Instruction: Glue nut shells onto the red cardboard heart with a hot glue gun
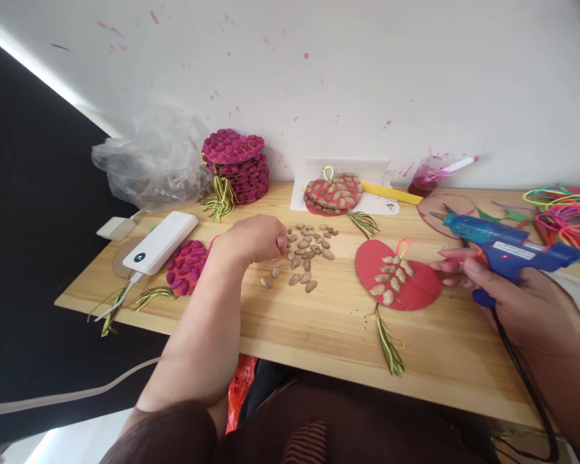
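My left hand (258, 237) is at the left edge of a loose pile of tan nut shells (307, 247). Its fingers are curled into a pinch, and whatever they may hold is hidden behind them. My right hand (522, 296) grips a blue hot glue gun (502, 245) whose nozzle points left; a small red light glows on its side. Left of the gun lies a red heart-shaped card (420, 287) with rows of shells stuck along its middle. An orange loop (404, 247) tops the card, and a green tassel (389, 341) hangs from its lower end.
Shell-covered magenta discs (234, 167) stand stacked near the wall beside a clear plastic bag (147, 164). A white power bank (162, 241) lies left of my arm. At the back are unpainted shell pieces (336, 193), a cup of red liquid (424, 177) and bright cords (565, 212).
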